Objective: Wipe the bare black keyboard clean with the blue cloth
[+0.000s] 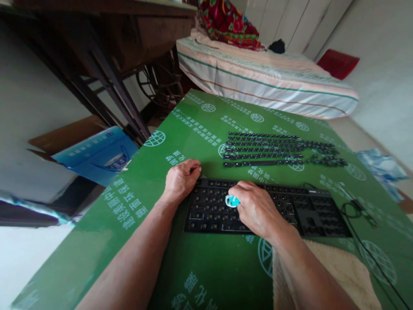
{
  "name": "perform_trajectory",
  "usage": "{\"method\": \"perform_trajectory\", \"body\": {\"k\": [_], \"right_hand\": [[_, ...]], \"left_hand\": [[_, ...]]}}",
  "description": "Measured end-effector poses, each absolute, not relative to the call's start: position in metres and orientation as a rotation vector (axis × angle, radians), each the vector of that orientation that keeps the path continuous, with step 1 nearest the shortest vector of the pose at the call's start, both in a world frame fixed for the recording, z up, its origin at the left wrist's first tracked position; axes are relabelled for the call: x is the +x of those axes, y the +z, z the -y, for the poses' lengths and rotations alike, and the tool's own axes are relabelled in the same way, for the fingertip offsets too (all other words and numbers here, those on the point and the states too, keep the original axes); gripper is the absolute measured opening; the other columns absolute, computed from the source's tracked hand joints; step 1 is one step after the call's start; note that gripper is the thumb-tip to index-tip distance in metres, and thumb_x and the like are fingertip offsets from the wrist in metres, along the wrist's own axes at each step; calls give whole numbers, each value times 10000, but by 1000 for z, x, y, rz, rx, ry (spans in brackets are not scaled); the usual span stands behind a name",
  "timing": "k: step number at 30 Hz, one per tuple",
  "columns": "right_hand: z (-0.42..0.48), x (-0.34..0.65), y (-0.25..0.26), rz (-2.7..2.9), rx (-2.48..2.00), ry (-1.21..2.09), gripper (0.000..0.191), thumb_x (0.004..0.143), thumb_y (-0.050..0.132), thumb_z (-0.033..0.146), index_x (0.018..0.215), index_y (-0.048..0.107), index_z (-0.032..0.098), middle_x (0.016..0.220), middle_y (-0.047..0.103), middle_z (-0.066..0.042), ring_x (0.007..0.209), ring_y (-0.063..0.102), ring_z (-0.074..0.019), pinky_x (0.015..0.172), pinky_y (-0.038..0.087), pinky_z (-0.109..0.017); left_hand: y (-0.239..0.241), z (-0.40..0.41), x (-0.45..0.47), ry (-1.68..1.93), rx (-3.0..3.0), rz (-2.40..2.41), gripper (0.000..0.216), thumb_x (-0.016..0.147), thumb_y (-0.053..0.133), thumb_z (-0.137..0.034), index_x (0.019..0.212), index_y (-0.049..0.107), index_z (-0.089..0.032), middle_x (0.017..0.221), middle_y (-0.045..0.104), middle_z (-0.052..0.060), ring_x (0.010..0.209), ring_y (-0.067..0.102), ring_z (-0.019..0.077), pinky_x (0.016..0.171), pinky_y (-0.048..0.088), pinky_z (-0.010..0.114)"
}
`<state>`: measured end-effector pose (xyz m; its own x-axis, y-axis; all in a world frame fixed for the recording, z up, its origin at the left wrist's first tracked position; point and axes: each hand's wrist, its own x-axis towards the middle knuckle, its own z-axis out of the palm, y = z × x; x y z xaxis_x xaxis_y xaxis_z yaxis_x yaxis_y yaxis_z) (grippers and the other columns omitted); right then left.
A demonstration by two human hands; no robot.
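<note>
A black keyboard [226, 227] with its keycaps off lies on the green table, its bare key sockets showing. My left hand [182, 178] is closed beside the keyboard's far left corner, seemingly touching it; whatever its curled fingers may hold is hidden. Over the middle of the keyboard, my right hand [254, 204] grips a small teal-and-white object [232, 200], whose kind I cannot make out. Beyond the keyboard, the removed black keycaps [264, 150] lie in several rows, with a separate group at their right.
A beige cloth [338, 267] lies under my right forearm on the green printed tabletop [193, 129]. Right of the keyboard are a coiled black cable [351, 209] and a thin tool-like item [364, 211]. A blue box [100, 153] stands left; a bed [258, 82] stands behind.
</note>
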<state>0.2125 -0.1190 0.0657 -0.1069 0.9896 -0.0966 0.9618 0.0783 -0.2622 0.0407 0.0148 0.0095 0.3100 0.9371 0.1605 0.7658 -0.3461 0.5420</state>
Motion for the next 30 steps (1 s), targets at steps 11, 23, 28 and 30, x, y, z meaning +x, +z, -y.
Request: {"method": "perform_trajectory", "body": {"k": [11,23,28,30], "right_hand": [[118,209,64,2266,-1995,348,264,751,453,-13,836,607,185,877,601,-42,865,531,-170,729,362,-259],[121,217,61,2223,-2009,384,276,741,449,-15,831,605,194,874,602,-34,868,532,-166,727,357,-261],[125,224,61,2144,-2154,352,239,720,472,-1,790,595,192,857,602,-43,849,535,-176,721,351,-272],[124,221,60,2138,-2130,333,238,719,471,-2,786,591,192,857,600,-43,849,531,-176,721,350,-270]], "left_hand": [[8,-16,41,650,2219,-1531,320,808,453,-384,990,666,-229,928,732,12,863,672,192,762,488,283],[7,-18,40,656,2219,-1521,333,807,449,-396,1000,664,-230,935,734,5,865,674,185,767,490,276],[7,-18,40,657,2219,-1525,328,803,455,-397,997,665,-234,939,734,5,869,673,189,770,490,280],[7,-18,40,660,2218,-1531,326,803,456,-396,995,665,-236,940,734,5,871,673,189,771,491,280]]}}
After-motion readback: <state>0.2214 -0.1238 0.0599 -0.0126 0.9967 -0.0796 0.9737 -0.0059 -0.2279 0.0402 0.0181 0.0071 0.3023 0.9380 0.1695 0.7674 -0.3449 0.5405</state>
